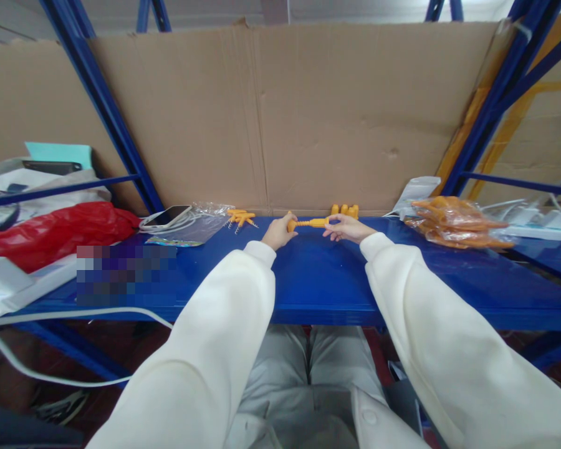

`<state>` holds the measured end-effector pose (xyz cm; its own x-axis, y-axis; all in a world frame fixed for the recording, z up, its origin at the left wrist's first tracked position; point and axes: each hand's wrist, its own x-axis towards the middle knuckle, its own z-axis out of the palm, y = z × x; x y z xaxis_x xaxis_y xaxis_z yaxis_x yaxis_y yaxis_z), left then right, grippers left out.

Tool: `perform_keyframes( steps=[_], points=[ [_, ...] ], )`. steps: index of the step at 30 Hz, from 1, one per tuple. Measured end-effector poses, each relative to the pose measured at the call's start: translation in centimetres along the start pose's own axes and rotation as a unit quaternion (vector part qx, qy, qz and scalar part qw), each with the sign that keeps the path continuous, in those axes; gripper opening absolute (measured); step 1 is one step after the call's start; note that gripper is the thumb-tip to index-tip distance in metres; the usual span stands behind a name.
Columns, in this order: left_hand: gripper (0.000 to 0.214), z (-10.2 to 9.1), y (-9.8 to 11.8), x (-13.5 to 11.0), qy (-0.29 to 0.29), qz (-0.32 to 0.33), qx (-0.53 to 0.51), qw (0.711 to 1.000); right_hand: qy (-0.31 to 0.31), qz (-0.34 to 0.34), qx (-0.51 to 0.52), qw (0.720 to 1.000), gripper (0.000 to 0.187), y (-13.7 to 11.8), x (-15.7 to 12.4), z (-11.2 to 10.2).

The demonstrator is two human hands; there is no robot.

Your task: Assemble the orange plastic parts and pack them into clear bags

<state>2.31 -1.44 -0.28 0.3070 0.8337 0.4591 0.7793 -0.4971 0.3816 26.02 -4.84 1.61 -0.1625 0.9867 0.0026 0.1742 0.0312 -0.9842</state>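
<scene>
My left hand [279, 232] is closed around the orange handle of a corkscrew [291, 222], held level just above the blue shelf [322, 280]. From that handle a thin spiral part runs right into a smooth orange sleeve [318, 222]. The far end of the sleeve is pinched by my right hand [348, 228], thumb against fingertips. Several orange-handled corkscrews [241, 217] with metal spirals lie in a pile left of my left hand. Behind my right hand, several orange plastic pieces [345, 211] stand close together; their lower parts are hidden.
Plastic bags of orange parts [453, 221] lie on the right, near a white power strip [535, 224]. Leftward are a clear bag [201, 224], a phone with a white cable [171, 215], and a red bag [65, 231]. A cardboard wall [308, 125] closes the back.
</scene>
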Motion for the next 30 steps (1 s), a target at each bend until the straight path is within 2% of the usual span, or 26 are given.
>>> perform_keyframes(
  steps=[2,6,10,13,18,22,26,30],
  points=[
    [0.039,0.0,0.1,0.0,-0.002,0.0,-0.002,1.0,-0.011,0.005,0.0,1.0,0.011,-0.1,-0.2,0.0],
    [0.038,0.0,0.2,0.0,-0.003,0.013,-0.008,1.0,-0.002,0.036,-0.024,0.999,0.038,-0.1,0.1,0.2],
    [0.034,0.0,0.4,0.0,0.0,0.024,-0.007,1.0,0.019,0.055,-0.045,0.997,0.049,0.2,0.6,0.3],
    [0.033,0.0,0.5,0.0,0.001,0.021,-0.007,1.0,0.016,0.058,-0.034,0.998,0.045,0.1,0.4,0.4],
    [0.034,-0.2,0.8,-0.2,-0.001,0.005,-0.001,1.0,0.008,0.05,0.02,0.999,0.008,-0.3,-0.5,0.8],
    [0.034,-0.3,0.8,-0.2,0.001,0.006,-0.008,1.0,0.017,0.038,-0.004,0.999,0.008,-0.3,-0.5,0.7],
    [0.032,-0.2,0.7,-0.2,0.001,0.014,-0.024,1.0,0.019,0.041,-0.032,0.998,0.029,-0.1,-0.1,0.6],
    [0.031,0.0,0.5,0.0,-0.007,0.016,-0.026,1.0,0.017,0.049,-0.031,0.998,0.033,0.3,0.3,0.4]
  ],
)
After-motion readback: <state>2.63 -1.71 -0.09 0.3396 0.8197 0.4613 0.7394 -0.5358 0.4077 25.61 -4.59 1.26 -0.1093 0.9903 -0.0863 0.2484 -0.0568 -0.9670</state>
